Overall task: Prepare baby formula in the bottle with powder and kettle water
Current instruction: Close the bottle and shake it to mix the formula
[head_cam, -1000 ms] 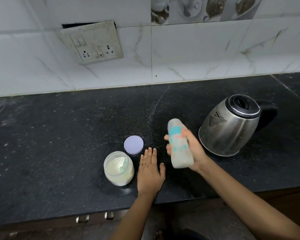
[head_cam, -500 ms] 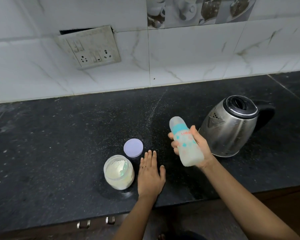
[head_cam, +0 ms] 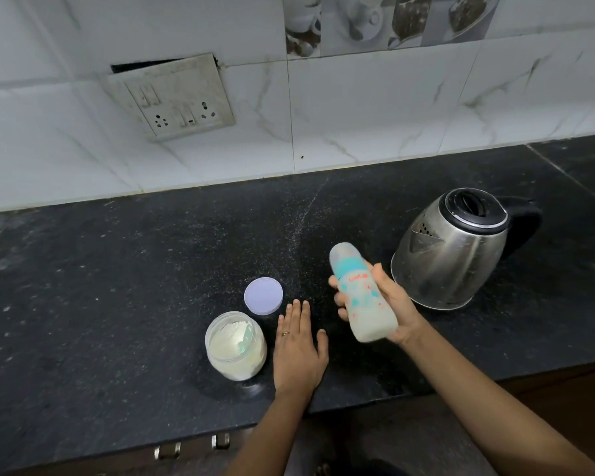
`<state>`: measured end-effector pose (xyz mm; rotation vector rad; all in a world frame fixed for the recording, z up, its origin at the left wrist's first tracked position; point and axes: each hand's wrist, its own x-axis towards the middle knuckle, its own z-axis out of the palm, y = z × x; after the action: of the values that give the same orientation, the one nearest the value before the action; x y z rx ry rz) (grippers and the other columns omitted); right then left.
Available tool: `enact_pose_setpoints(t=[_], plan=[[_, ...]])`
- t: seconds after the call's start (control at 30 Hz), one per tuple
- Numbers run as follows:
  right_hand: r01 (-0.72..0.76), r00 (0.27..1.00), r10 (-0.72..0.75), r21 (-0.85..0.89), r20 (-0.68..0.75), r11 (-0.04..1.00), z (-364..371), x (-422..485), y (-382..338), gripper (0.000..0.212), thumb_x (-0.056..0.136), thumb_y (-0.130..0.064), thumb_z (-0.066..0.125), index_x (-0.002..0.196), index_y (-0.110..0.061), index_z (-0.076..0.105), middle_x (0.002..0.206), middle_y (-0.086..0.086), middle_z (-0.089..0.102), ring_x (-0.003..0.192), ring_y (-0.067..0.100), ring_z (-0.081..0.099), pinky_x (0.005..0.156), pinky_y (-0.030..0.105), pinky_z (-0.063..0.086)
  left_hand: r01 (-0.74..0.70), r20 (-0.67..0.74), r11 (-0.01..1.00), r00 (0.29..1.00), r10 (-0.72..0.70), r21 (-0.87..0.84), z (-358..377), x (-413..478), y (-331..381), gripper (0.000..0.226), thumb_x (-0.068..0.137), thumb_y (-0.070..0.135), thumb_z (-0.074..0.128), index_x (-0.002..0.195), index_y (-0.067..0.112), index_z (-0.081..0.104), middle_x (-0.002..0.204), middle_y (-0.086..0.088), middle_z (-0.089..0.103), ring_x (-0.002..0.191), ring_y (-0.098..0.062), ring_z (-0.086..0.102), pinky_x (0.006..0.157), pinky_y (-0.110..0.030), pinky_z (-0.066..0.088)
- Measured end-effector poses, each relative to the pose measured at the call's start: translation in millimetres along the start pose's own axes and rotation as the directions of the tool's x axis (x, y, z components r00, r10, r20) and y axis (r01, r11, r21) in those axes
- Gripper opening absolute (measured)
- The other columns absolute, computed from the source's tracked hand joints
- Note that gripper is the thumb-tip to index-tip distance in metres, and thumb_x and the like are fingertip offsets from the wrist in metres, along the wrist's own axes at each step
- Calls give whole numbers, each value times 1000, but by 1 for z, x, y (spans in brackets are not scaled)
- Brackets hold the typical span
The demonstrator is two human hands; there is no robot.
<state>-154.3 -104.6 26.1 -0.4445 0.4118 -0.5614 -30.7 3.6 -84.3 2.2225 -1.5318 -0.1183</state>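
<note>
My right hand (head_cam: 389, 305) grips a capped baby bottle (head_cam: 359, 293) with teal print, held tilted above the counter with its cap leaning away to the left; milky liquid fills its lower part. My left hand (head_cam: 298, 348) lies flat, palm down, on the black counter (head_cam: 117, 304), holding nothing, a ring on one finger. Just left of it stands an open jar of white powder (head_cam: 236, 345) with a pale green scoop inside. The jar's lilac lid (head_cam: 263, 296) lies flat behind the jar. The steel kettle (head_cam: 455, 249), black lid shut, stands right of the bottle.
A white tiled wall (head_cam: 358, 115) backs the counter, with a loose switch-and-socket plate (head_cam: 172, 97) at the upper left. The counter's front edge runs below my wrists, with cabinet handles (head_cam: 193, 446) under it.
The bottle has swung in my right hand from near upright to a steeper tilt, moving slightly up and right. My left hand, the jar, lid and kettle have stayed put.
</note>
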Motion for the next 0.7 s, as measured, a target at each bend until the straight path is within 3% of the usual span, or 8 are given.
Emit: enact_pose_setpoints(t=[0.1,0.13,0.23,0.37,0.5,0.57,0.63,0.7], plan=[[102,991,-93,94,-100,990,-10,6,-3,87,72,-37,77,142,-3,35,102,19,66,85,27,68,73,47,57,12,7,1000,1000,-12,-1,1,0,1,61,89,37,37,139,5,47,145,-14,46,136,-25,40,115,-32,12],[75,995,-68,101,-67,992,-11,6,-5,92,67,-34,83,140,-4,36,102,19,65,86,28,67,75,48,57,10,7,1000,1000,-10,-7,0,0,1,61,88,36,38,139,5,47,145,-14,46,136,-26,40,115,-33,12],[14,990,3,-126,138,992,-10,2,-9,94,67,-29,85,143,-21,32,110,22,62,88,32,65,79,52,54,6,6,1000,1000,-6,-17,0,1,0,61,87,36,38,139,5,48,144,-14,46,136,-26,41,115,-33,13],[42,998,-43,-16,-35,999,-9,18,-24,111,52,-25,94,143,-11,33,105,22,66,91,33,67,76,55,54,9,-10,1000,1000,-9,-23,1,1,0,61,88,36,37,139,5,47,145,-14,46,136,-26,40,115,-33,13],[49,996,-41,-104,83,993,-2,14,-21,95,64,-25,87,142,-15,33,109,21,63,89,33,66,81,54,53,6,-7,1000,1000,-6,-26,1,0,0,61,89,37,36,141,6,45,146,-14,44,138,-24,37,115,-33,12],[78,997,-78,31,4,996,-5,22,-23,109,56,-23,92,145,-9,30,109,22,63,90,32,67,78,52,55,12,-2,1000,1000,-12,-22,2,1,0,61,89,37,36,141,6,45,146,-13,44,138,-24,38,115,-32,12],[11,1000,-9,184,-10,983,-8,23,-18,108,53,-22,93,141,-2,34,106,23,63,84,31,67,71,48,57,4,1,1000,1000,-4,-14,2,1,0,61,89,37,36,140,6,46,146,-13,45,137,-24,38,115,-32,12],[-46,995,42,42,94,998,-6,15,-9,92,63,-26,88,137,-7,38,106,21,62,81,30,65,70,46,57,-6,-1,1000,1000,6,-14,1,1,0,61,89,37,37,140,5,46,146,-14,45,137,-24,39,115,-32,12]])
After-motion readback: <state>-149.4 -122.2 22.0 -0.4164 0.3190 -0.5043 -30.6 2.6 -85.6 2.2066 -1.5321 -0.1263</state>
